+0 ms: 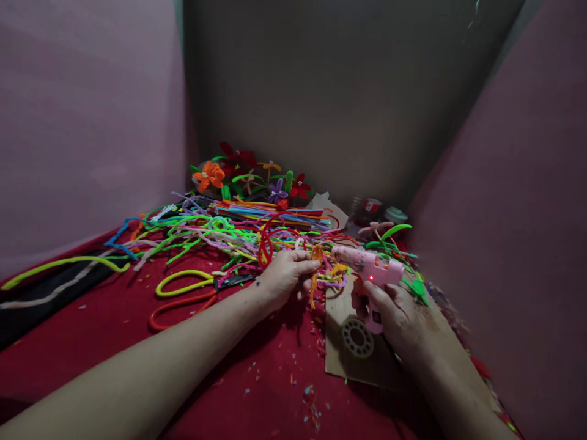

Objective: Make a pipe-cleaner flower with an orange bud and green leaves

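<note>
- Head view: the left hand (291,270) pinched a small orange fuzzy piece (317,251) between thumb and fingers, above the red cloth (247,391).
- The right hand (398,315) gripped a pink glue gun (378,276), red light (371,278) lit, nozzle (334,252) just beside the orange fuzzy piece.
- Careful work probably called for a steady pinch, fingertips clear of the likely hot nozzle.
- Cardboard (336,348) lay beneath, its left edge between the hands; scissors (215,283) and heaped coloured stems (220,227) crowded the left and far sides; scrap-strewn cloth between the forearms offered most room.

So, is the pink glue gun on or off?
On, it seems: a red light glows on the pink glue gun, held in the right hand.
</note>
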`<state>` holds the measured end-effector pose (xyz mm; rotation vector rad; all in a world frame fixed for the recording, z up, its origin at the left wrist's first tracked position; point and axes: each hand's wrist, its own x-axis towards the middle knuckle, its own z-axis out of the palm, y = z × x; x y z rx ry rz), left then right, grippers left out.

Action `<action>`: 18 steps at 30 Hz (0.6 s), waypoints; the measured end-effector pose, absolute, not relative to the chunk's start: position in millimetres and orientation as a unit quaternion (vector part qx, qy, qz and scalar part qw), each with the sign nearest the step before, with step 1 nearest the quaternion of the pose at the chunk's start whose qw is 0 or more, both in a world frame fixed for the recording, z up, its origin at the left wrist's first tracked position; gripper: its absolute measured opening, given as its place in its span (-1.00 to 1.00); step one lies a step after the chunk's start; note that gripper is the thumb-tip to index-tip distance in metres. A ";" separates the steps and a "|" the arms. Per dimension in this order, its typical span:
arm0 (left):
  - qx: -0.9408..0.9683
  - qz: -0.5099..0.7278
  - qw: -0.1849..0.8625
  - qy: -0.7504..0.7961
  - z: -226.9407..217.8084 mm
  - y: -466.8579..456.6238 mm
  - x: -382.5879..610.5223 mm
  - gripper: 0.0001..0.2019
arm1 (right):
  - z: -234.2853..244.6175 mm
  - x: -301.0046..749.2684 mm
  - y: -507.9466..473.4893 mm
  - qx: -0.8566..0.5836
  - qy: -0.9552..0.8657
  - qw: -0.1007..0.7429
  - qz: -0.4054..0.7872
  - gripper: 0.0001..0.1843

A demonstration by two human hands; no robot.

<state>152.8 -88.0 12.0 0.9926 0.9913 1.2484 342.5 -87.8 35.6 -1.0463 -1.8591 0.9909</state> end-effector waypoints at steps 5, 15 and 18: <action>0.436 0.539 0.582 0.426 11.5 -87.2 151.1 -0.85 | 33.6 340.9 -87.2 -0.419 -0.731 0.374 0.387 -0.62; 0.447 0.551 0.565 0.421 11.2 -85.3 148.1 -0.81 | 60.7 340.6 -100.0 -0.420 -0.791 0.379 0.235 -0.66; 0.443 0.552 0.565 0.424 12.5 -85.5 148.0 -0.82 | 54.4 340.3 -97.4 -0.413 -0.781 0.378 0.276 -0.63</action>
